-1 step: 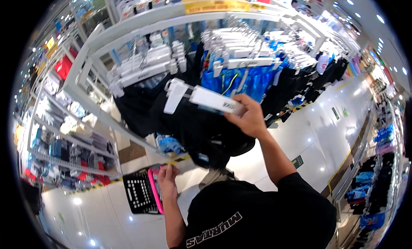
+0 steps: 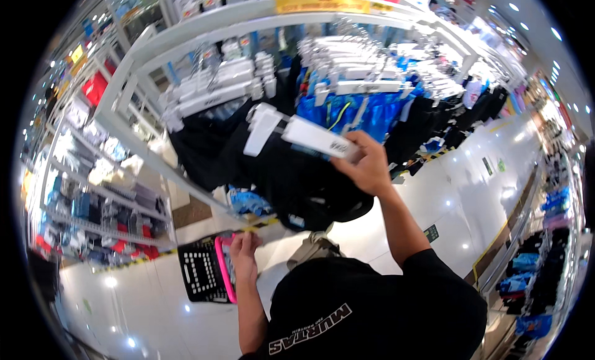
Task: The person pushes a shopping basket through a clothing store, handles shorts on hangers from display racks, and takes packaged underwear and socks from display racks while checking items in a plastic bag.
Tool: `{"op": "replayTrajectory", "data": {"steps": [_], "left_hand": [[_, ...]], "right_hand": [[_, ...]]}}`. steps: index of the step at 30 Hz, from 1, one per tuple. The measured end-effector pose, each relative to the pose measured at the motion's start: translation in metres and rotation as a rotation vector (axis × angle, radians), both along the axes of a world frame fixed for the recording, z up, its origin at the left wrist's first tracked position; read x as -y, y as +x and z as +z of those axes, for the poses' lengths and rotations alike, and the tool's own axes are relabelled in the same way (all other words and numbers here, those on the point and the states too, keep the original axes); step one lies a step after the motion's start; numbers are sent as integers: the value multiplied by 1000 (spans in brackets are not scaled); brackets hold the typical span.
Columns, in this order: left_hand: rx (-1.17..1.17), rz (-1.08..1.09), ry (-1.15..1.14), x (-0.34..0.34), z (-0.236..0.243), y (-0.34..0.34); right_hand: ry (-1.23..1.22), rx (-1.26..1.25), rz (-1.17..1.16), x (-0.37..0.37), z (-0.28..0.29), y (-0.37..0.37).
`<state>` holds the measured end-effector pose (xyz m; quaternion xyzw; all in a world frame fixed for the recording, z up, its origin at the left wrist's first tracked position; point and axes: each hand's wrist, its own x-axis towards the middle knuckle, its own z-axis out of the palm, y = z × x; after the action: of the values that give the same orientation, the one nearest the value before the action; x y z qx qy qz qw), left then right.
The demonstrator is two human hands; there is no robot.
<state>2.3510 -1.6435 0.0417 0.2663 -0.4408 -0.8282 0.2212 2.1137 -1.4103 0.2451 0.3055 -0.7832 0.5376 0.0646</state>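
Note:
My right hand (image 2: 365,164) is closed round one end of a white clip hanger (image 2: 313,137). A black garment (image 2: 310,186), probably shorts or trousers, hangs from that hanger in front of the clothes rack. The hanger tilts down toward my right hand, and a white clip shows at its other end. Low on the left, my left hand (image 2: 245,245) is closed at the upper end of the pink handle of a black shopping basket (image 2: 201,270). Its fingertips are partly hidden. A grey item shows just inside the basket's pink edge.
A white metal rack (image 2: 114,109) bears several dark garments and bright blue shorts (image 2: 378,115) on white hangers. Shelves of folded clothes (image 2: 102,214) stand to the left. Another rack of clothing (image 2: 527,261) lines the right side, across a shiny tiled aisle (image 2: 462,186).
The view has shifted slightly, so the rack sits a little farther right. Both hands keep their holds, and the fingers of my left hand look a little more closed.

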Motion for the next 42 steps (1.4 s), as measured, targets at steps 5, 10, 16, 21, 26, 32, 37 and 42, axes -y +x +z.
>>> {"op": "replayTrajectory", "data": {"steps": [5, 10, 16, 21, 26, 32, 37, 42], "left_hand": [[36, -12, 23, -2, 5, -12], [202, 15, -215, 3, 16, -28], [85, -3, -330, 5, 9, -55], [14, -82, -336, 1, 17, -71], [-146, 19, 46, 10, -2, -52], [-207, 162, -44, 4, 64, -50], [-55, 163, -126, -2, 68, -42], [-121, -187, -758, -61, 112, -16]], "right_hand": [[-90, -16, -20, -8, 4, -11], [-214, 148, -2, -17, 16, -10], [-254, 193, 63, -30, 20, -13], [-257, 246, 40, -34, 14, -17], [-205, 253, -86, -38, 7, -16], [-255, 311, -112, -48, -8, -27], [-294, 314, -111, -42, -12, -26], [-398, 231, -170, -49, -15, -31]]}}
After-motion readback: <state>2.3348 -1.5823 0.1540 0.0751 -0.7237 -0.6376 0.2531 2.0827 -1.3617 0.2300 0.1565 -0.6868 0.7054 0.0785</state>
